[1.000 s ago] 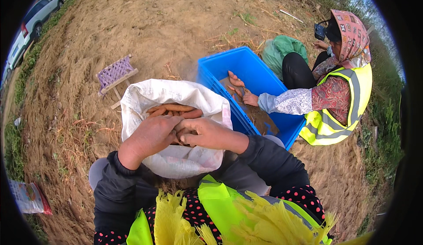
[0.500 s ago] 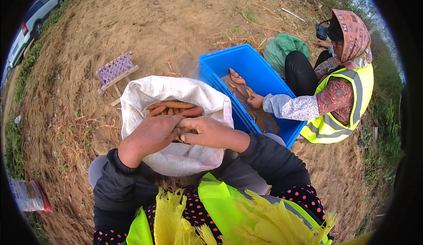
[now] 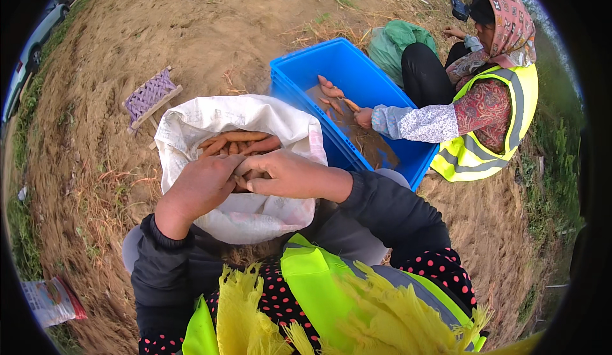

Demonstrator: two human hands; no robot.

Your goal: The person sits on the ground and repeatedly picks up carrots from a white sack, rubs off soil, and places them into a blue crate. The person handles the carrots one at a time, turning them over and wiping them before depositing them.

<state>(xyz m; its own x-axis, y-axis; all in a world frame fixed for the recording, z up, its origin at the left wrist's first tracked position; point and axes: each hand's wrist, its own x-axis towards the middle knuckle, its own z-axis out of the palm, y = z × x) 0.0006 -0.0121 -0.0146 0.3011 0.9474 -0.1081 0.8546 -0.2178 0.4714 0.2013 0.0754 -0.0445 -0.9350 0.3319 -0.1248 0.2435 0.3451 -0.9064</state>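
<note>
A white woven sack (image 3: 261, 109) stands open between my knees, with several orange-brown sweet potatoes (image 3: 245, 139) inside. Over the near side of its mouth, my left hand (image 3: 201, 186) and my right hand (image 3: 280, 173) meet, fingertips together. Both have curled, closed fingers. Whatever lies between them is hidden by the fingers and backs of the hands. To the right of the sack is a blue crate (image 3: 376, 77) holding a few sweet potatoes (image 3: 330, 90) and loose soil.
A co-worker (image 3: 494, 106) in a yellow vest sits beyond the crate, one hand on a sweet potato in it. A green bag (image 3: 398, 45) lies beside the crate. A purple woven stool (image 3: 151, 98) stands left on bare soil; a printed bag (image 3: 51, 301) lies lower left.
The whole view has shifted, so the sack and crate sit higher and further left. My hands stay together over the sack. The co-worker's hand now holds a sweet potato's end more visibly.
</note>
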